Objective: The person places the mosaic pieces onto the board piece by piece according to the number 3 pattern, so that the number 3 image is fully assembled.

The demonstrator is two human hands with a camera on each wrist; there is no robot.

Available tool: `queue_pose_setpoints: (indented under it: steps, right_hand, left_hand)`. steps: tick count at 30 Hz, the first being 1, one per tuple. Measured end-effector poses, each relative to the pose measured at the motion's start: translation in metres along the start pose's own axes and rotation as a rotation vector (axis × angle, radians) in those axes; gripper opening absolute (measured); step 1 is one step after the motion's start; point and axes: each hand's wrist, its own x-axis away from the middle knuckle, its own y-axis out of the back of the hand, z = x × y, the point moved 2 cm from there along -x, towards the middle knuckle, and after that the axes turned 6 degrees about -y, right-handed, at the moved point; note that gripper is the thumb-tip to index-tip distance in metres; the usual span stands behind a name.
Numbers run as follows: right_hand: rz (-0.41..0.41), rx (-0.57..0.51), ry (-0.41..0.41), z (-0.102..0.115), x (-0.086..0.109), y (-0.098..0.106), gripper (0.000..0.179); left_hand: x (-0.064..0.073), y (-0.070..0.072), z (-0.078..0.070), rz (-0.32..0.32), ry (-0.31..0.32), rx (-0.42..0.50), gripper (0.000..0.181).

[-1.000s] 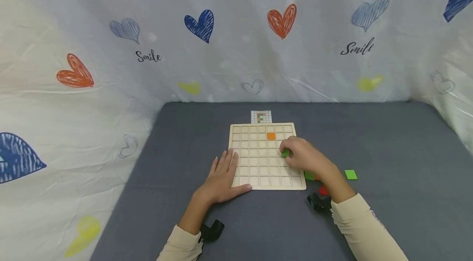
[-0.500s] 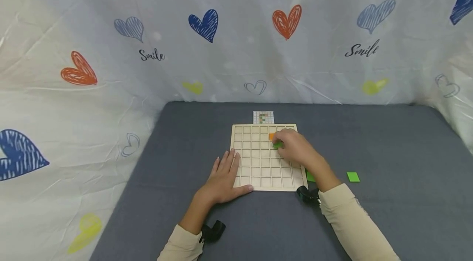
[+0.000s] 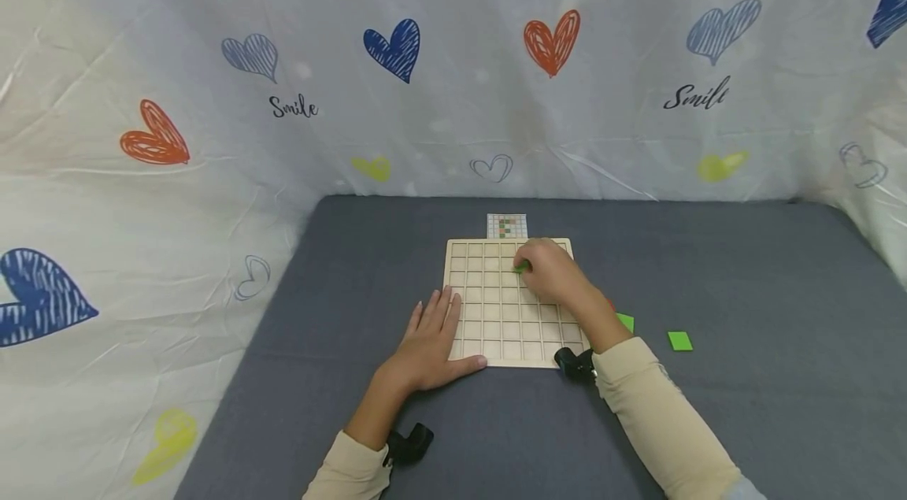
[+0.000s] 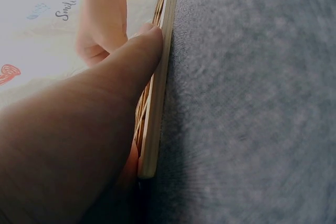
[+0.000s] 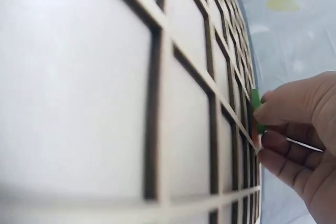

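A pale wooden board with a grid of square recesses (image 3: 489, 311) lies on the table. My left hand (image 3: 428, 350) rests flat at its near left corner, fingers along the left side and thumb on the front edge. In the left wrist view, the thumb (image 4: 149, 40) lies against the board's edge. My right hand (image 3: 556, 273) is over the upper right part of the board. Between its thumb and fingertips it pinches a small green square tile (image 3: 522, 267). In the right wrist view, the green tile (image 5: 255, 100) is at the grid, with a sliver of orange (image 5: 255, 132) beside it.
A small printed card with a coloured grid pattern (image 3: 506, 226) lies behind the board. Right of the board are a green tile (image 3: 625, 322), partly covered by the right forearm, and another green tile (image 3: 680, 341). A heart-printed curtain (image 3: 439, 122) hangs behind the table.
My right hand has moved left and farther back over the board with the green tile, now covering the orange tile in the head view. My left hand stays put.
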Motion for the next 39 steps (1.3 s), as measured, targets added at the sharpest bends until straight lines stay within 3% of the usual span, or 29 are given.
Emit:
queue_pose_setpoints:
  steps: [15,21,31,39]
  right_hand:
    - [-0.023,0.047,-0.063,0.011,-0.012,-0.011,0.02]
    - [-0.014,0.023,0.001,0.01,-0.006,-0.009,0.02]
    - [0.163,-0.233,-0.007,-0.016,0.02,0.017,0.026]
    - [0.219,-0.183,-0.111,-0.043,0.052,0.052,0.027]
  left_hand:
    - [-0.001,-0.002,0.0,-0.004,-0.005,0.012,0.107]
    - [-0.001,-0.001,0.001,0.006,0.009,-0.006,0.108]
    - [-0.001,-0.003,-0.001,0.008,0.004,-0.003,0.108]
    - [-0.001,-0.003,0.001,-0.014,-0.011,0.007,0.107]
